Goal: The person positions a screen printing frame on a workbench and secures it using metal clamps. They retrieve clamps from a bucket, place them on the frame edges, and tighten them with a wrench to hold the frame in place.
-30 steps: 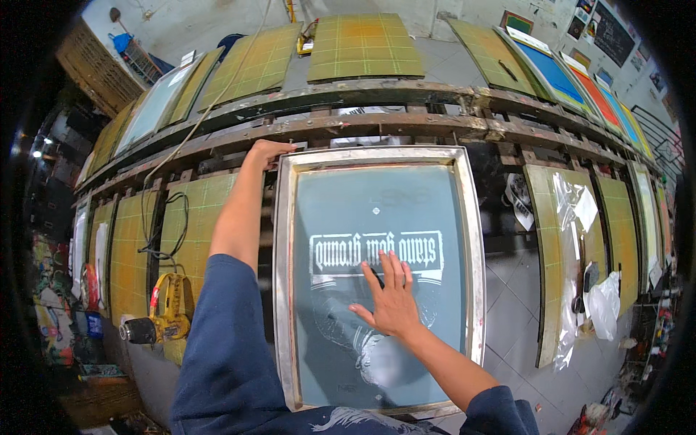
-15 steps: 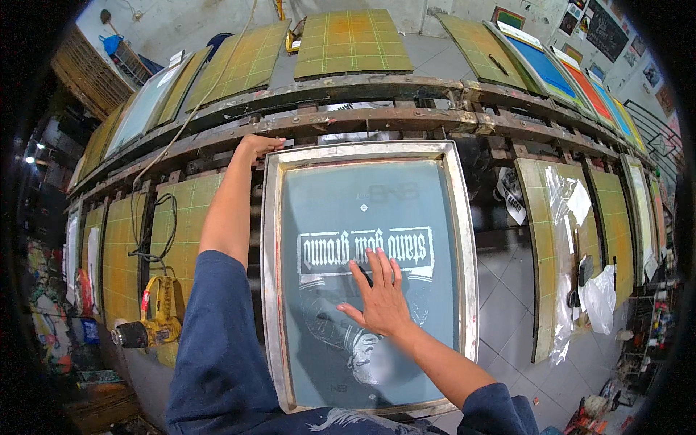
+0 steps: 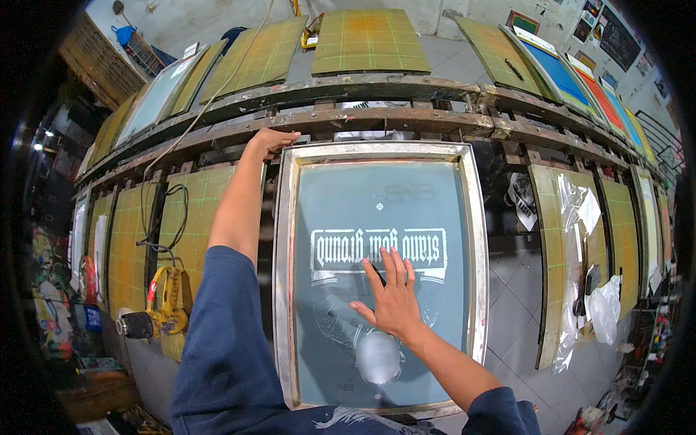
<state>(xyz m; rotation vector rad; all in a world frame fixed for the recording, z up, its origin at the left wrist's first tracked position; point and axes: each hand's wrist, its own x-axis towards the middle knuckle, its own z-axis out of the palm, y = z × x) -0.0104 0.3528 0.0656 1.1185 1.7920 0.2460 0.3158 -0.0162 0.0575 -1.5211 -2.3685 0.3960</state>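
Observation:
A screen-printing frame [image 3: 478, 275] with a pale metal border and a blue-grey mesh [image 3: 333, 196] lies in front of me. Mirrored lettering, small register marks and a line drawing show in the mesh. My right hand [image 3: 394, 301] rests palm down on it, fingers spread over the lower edge of the lettering, holding nothing. At the frame's far left corner, my left hand [image 3: 274, 142] is bent over beside the metal rail [image 3: 348, 125]. Its index finger points right and the other fingers curl down; what they grip is hidden. A round bright patch lies on the mesh below my right hand.
Yellow-green printing boards [image 3: 370, 42] line both sides of the rails. A yellow heat gun [image 3: 165, 304] sits on the left, its dark cord [image 3: 174, 217] looped above. Clear plastic film [image 3: 573, 268] and a crumpled white bag [image 3: 603, 308] lie on a right-hand board.
The whole view has shifted slightly, so things sit further right in the picture. Both hands keep about the same places on and beside the frame. The bright patch on the mesh looks larger.

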